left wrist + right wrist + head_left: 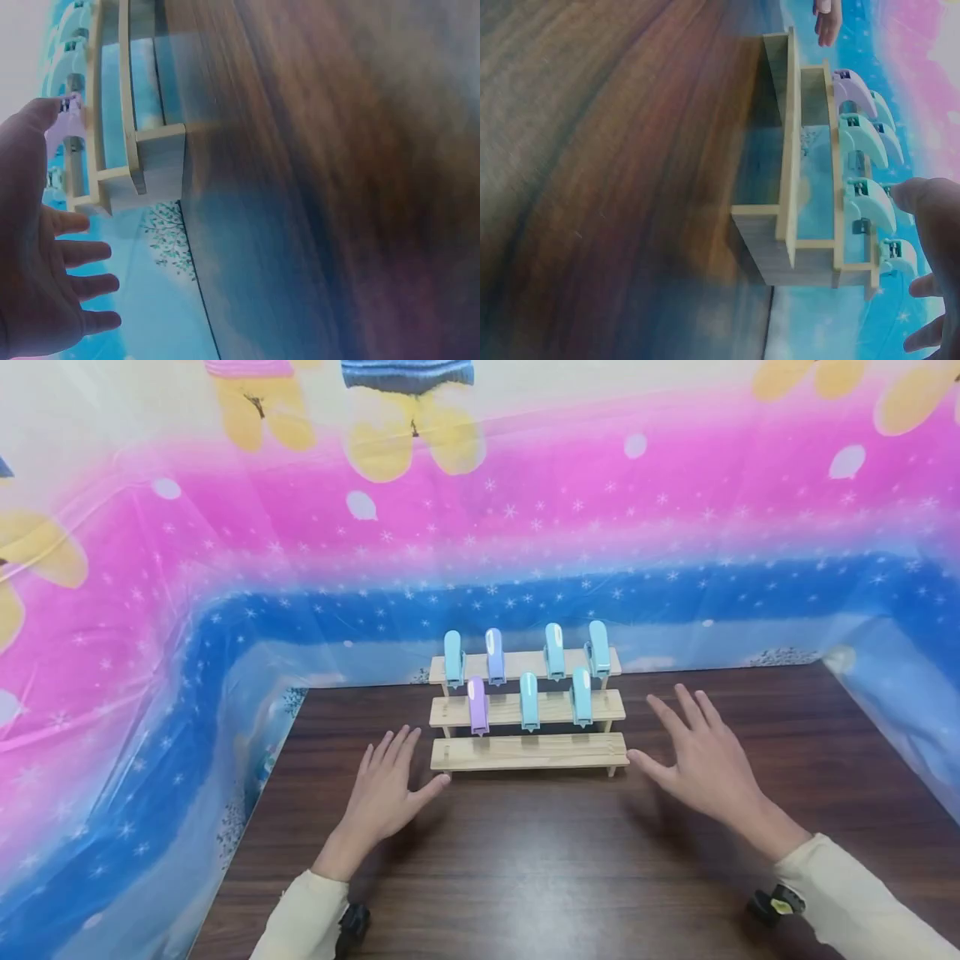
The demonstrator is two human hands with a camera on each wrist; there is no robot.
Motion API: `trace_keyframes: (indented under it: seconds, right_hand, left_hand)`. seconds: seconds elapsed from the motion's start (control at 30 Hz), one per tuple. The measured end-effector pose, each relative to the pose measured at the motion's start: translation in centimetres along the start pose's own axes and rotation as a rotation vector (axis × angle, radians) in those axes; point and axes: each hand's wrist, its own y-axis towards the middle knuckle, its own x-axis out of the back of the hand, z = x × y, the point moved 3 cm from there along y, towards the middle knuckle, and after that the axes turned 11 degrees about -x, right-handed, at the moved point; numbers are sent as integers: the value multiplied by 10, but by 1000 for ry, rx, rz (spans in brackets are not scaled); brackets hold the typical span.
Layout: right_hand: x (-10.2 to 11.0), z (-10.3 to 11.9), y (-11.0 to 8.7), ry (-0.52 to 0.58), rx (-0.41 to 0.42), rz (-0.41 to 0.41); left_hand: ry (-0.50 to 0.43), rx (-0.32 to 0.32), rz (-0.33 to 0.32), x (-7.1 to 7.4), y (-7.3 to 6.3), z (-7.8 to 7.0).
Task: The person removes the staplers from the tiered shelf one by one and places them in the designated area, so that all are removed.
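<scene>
A three-step wooden rack [528,752] stands toward the back of the table. Several small staplers sit on its upper two steps: on the middle step a purple stapler [477,703] and two teal ones, among them the middle teal stapler [529,700]; on the top step a periwinkle stapler [495,655] between teal ones. The front step is bare. My left hand [381,789] hovers left of the rack, fingers spread, thumb near the front step's left end. On the other side, my right hand [708,764] is spread too, its thumb by the right end. Both hold nothing.
The dark wood table [525,877] runs up to a patterned pink and blue cloth [420,568] hanging behind and along the sides. Black straps with cameras [776,903] sit at both wrists, by the cream sleeves [855,893].
</scene>
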Motion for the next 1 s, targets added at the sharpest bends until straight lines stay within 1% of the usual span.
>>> trace_keyframes:
  seconds: [0.13,0.27,0.43,0.53,0.63,0.77,1.0]
  right_hand:
    - [8,0,9,34,-13,23]
    - [17,2,19,82,-26,29]
    - [27,5,32,112,-35,36]
    - [32,8,40,121,-39,50]
    - [35,10,49,140,-38,57]
    - [39,11,61,169,-35,61]
    - [37,11,79,240,-25,54]
  left_hand:
    - [-79,5,-3,-2,8,5]
    - [-168,29,0,-4,16,7]
    - [-250,87,36,-9,24,9]
    - [-291,109,55,-13,28,10]
    - [-321,112,59,-17,31,11]
    - [-345,101,55,-21,34,12]
    - [-374,94,70,-26,39,16]
